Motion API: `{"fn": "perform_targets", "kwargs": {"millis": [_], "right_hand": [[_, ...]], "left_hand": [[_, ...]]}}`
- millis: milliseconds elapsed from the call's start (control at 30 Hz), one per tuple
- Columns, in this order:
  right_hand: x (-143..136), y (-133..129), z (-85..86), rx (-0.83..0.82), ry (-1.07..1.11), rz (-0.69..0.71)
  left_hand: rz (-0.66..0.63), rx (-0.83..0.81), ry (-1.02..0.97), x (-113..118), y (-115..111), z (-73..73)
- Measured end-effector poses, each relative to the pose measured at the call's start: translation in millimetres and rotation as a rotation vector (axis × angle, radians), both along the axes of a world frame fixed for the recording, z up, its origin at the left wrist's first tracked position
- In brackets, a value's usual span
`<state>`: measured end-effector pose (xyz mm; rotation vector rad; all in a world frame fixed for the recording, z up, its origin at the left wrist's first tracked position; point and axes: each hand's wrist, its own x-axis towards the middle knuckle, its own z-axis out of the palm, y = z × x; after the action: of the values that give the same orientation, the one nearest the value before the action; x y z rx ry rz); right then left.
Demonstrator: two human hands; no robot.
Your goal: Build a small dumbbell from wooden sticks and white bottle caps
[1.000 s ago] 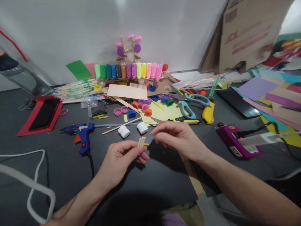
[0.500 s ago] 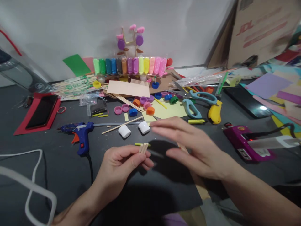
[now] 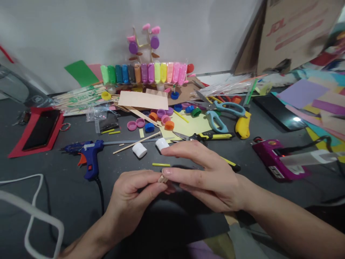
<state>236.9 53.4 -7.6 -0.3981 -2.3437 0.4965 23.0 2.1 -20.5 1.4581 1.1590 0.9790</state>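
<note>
A few short sticks [image 3: 162,179] sit pinched in our left hand [image 3: 138,190] at its 2 o'clock, long axis foreshortened, roughly toward 1, with our right hand [image 3: 208,178], fingers spread, at their 3, one fingertip [image 3: 165,172] seemingly touching the ends.

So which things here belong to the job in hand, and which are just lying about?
In hand: short wooden sticks, pinched by the left hand, touched by the right hand.
Apparently lying about: phone on red sheet, blue-handled scissors, coloured packets.
</note>
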Motion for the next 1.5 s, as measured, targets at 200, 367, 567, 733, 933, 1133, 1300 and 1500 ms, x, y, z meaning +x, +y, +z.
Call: {"fn": "perform_targets", "kwargs": {"millis": [200,367,567,733,933,1133,1300,1500], "right_hand": [[3,0,2.8,0.12,-0.017,-0.009],[2,-6,7.3,-0.194,0.097,-0.075],[-8,-11,2.4,-0.385,0.132,-0.033],[-9,-11,1.4,-0.513,0.197,-0.13],[-10,-12,1.1,-0.667,0.426,-0.293],[-18,-4,-8.2,-1.324,0.514,-0.128],[-23,0,-16.2,-1.552,0.64,-0.043],[-23,1,-18.6,-1.735,0.627,0.03]], "left_hand": [[-0.011,0.019,0.007,2,0,-2.4],[-0.025,0.047,0.005,5,0,-1.2],[-0.079,0.022,0.024,8,0,-2.0],[-0.015,-0.164,-0.082,7,-1,-7.1],[0.12,-0.415,-0.357,3,-1,-15.5],[-0.036,-0.609,-0.574,8,-1,-9.7],[-0.055,-0.63,-0.596,7,-2,-10.6],[-0.108,-0.667,-0.605,6,-2,-9.8]]}}
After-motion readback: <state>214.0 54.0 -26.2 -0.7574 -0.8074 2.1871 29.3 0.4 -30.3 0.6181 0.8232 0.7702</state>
